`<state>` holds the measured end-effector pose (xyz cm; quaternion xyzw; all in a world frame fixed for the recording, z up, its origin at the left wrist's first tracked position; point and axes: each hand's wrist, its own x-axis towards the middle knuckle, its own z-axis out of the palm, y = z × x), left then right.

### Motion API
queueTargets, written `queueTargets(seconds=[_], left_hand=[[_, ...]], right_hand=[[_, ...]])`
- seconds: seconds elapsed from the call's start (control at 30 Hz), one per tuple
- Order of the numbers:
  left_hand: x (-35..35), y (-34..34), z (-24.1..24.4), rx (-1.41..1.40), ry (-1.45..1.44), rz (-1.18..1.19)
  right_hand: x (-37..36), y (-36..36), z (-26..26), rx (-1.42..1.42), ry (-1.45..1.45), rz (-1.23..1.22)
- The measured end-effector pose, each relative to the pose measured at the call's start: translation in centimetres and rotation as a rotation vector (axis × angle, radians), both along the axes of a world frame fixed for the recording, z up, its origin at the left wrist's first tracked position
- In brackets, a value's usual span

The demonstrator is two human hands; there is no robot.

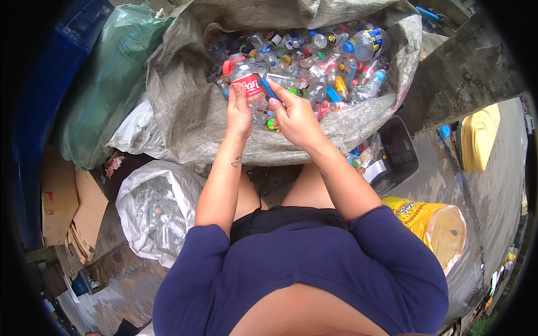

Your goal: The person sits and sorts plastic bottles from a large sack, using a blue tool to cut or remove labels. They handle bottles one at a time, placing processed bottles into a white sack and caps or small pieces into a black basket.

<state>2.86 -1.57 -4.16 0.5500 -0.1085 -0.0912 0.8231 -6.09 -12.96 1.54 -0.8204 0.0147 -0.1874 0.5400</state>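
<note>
My left hand (239, 110) is closed around a clear plastic Coca-Cola bottle (254, 93) with a red cap and red label, tilted with its cap up and to the left. In my right hand (293, 115) is a blue-handled cutter (269, 89), its tip end at the right edge of the bottle's label. Whether the blade touches the label cannot be told. Both hands are over a large grey woven sack (180, 105) that lies wide at the mouth and holds many plastic bottles (332, 80) with mixed caps and labels.
A white sack (126, 214) of clear bottles stands at the left, near cardboard (90, 201) and a green sack (113, 80). At the right are a black crate (401, 147) with bottles and wrappers, a yellow printed bag (414, 214) and a concrete slab (466, 71).
</note>
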Motion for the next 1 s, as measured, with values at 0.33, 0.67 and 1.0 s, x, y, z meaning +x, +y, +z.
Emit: queueTargets(seconds=[0.33, 0.67, 1.0], left_hand=[[0.2, -0.3, 0.9, -0.212, 0.115, -0.077], [-0.7, -0.7, 1.7, -0.292, 0.155, -0.173], [-0.9, -0.6, 1.4, -0.327, 0.144, -0.116]], right_hand=[[-3.8, -2.3, -0.9, -0.213, -0.05, 0.01], [-4.9, -1.6, 0.9, -0.395, 0.044, -0.021], [-4.1, 0.1, 0.8, -0.36, 0.014, -0.097]])
